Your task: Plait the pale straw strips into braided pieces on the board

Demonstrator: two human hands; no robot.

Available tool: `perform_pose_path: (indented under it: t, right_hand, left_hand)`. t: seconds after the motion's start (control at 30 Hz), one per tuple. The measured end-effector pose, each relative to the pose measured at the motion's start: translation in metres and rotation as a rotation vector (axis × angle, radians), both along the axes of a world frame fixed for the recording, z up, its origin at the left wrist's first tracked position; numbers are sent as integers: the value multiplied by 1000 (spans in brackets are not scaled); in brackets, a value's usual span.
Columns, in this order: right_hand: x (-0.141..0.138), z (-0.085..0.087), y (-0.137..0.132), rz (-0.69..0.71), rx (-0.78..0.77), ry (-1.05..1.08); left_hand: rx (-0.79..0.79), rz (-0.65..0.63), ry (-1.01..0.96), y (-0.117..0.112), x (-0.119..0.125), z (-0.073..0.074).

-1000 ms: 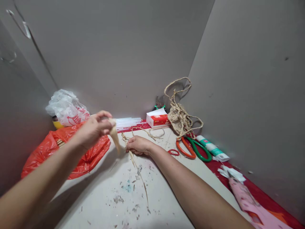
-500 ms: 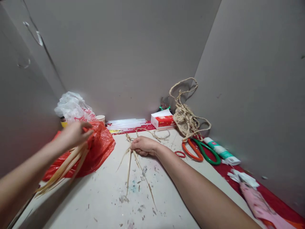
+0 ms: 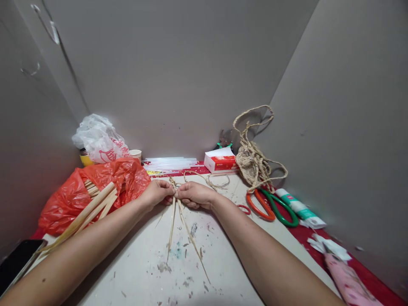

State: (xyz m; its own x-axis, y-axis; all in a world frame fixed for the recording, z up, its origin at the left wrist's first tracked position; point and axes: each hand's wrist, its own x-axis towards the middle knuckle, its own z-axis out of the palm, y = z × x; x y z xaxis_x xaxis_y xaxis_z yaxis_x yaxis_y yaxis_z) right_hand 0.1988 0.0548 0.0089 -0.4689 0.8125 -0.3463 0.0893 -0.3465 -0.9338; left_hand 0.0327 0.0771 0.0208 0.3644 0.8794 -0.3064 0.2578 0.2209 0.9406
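My left hand [image 3: 159, 193] and my right hand [image 3: 193, 194] meet over the board, fingertips closed around a thin straw braid [image 3: 172, 181]. The braid's plaited end pokes up beyond the fingers, and loose straw strands [image 3: 172, 229] fan out below towards me. Both hands are pinched shut; the exact crossing of the strands between them is hidden by the fingers. From beneath my right hand a thin cord [image 3: 204, 177] curls away behind it. Left of my left forearm, pale flat straw strips [image 3: 95, 204] stick out of a red plastic bag [image 3: 63, 208].
Behind lie clear plastic sticks [image 3: 170, 163], a red-and-white box [image 3: 219, 160] and a paper cup [image 3: 135, 154]. To the right are a coiled rope [image 3: 251, 163], orange-handled [image 3: 259, 206] and green-handled tools [image 3: 282, 208] and a white-green tube [image 3: 299, 208]. A phone [image 3: 19, 259] sits at lower left.
My left hand has moved right from above the red bag to the braid and now pinches it. My right hand stays on the braid. The view has shifted slightly.
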Motion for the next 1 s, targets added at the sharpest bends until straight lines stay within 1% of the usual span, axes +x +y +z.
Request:
perform_pose_path:
  t: [0.07,0.17,0.27,0.4,0.47,0.53,0.57,0.63,0.7,0.77,0.87,1.0]
  right_hand:
    - [1,-1,0,20,-9,11]
    - [3,-2,1,56,-11,45]
    - [4,-3,2,70,-14,66]
    - [3,-3,0,57,-26,77]
    - [3,-2,-1,52,-17,81]
    - [3,-1,-2,61,-3,88]
    - [3,-1,-2,67,1,92]
    - [3,-2,-2,71,4,97]
    - [4,-4,-1,65,11,92]
    - [5,-6,-1,61,19,76]
    - [6,-6,0,60,30,50]
    - [6,-2,-2,62,35,56]
  left_hand:
    - [31,-1,-23,0,-4,-1]
    - [158,-9,-61,0,-8,-1]
    - [264,-61,-85,0,-11,-1]
    - [245,-186,-122,-3,-7,-7]
    - [235,-201,-118,-4,-5,-13]
    - [256,-214,-92,-5,-4,-19]
    - [288,-229,-72,-4,-4,-21]
    - [398,-251,-15,-4,-5,-24]
    - [517,-246,45,-3,-6,-24]
    - [579,-234,88,-4,-6,-23]
    - [560,-239,81,-4,-5,-22]
    - [512,-259,6,-3,-6,-23]
